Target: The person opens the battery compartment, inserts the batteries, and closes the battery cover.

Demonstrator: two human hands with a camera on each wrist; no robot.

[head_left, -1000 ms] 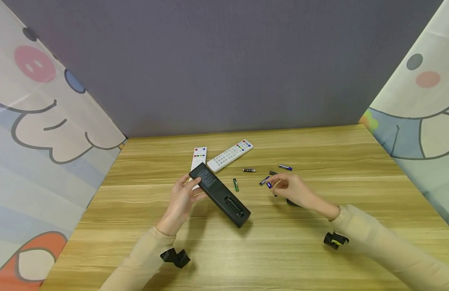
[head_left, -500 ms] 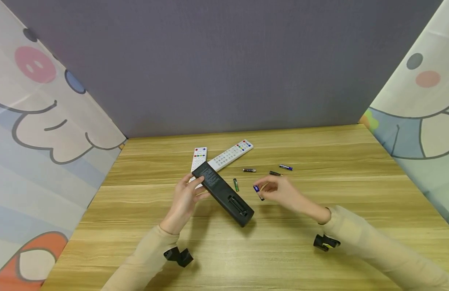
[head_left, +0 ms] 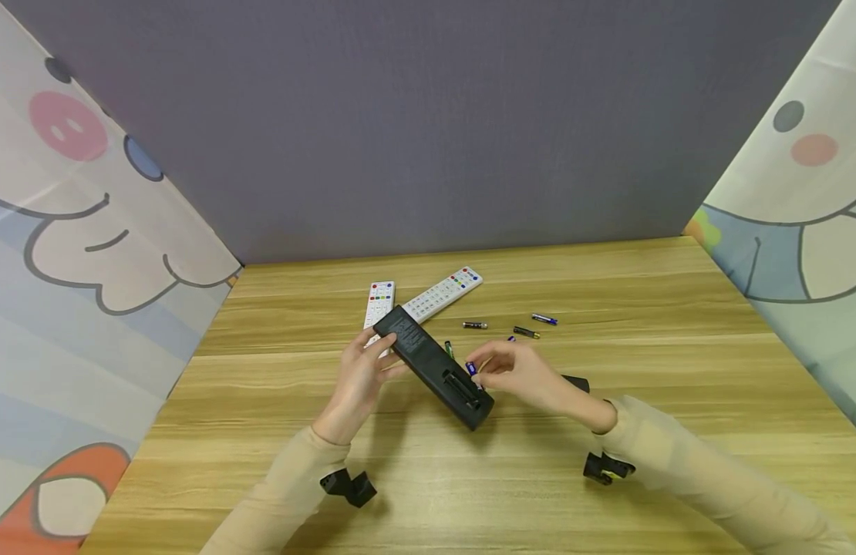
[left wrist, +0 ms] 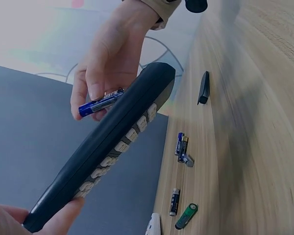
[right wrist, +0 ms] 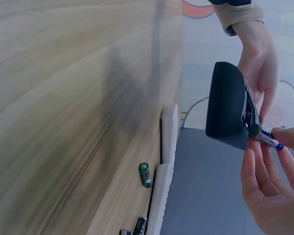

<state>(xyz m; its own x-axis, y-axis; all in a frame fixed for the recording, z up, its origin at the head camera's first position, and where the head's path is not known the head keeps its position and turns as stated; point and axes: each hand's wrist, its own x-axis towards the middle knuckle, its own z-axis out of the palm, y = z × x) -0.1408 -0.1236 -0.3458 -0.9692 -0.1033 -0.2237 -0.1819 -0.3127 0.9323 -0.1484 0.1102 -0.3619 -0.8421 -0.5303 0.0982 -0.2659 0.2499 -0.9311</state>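
My left hand (head_left: 358, 375) grips a black remote control (head_left: 416, 348) by its far end, back side up, buttons facing down. Near the remote's other end, its battery compartment (head_left: 461, 388) lies uncovered. Thumb and fingers of my right hand (head_left: 524, 376) pinch a blue battery (head_left: 471, 368) right at the edge of that compartment. From the left wrist, the blue battery (left wrist: 99, 104) shows partly behind the remote (left wrist: 105, 129). In the right wrist view the battery (right wrist: 269, 139) points into the compartment, its inner end overlapping the opening.
Two white remotes (head_left: 380, 302) (head_left: 445, 294) lie behind the black one. Loose batteries on the wooden table include a green one (head_left: 449, 349), a black one (head_left: 475, 325) and a blue-silver one (head_left: 544, 318). A small black cover (left wrist: 204, 88) lies on the table under the right arm.
My right hand has moved left with the blue battery, from the loose batteries to the black remote's compartment. My left hand and the remote have shifted slightly right.
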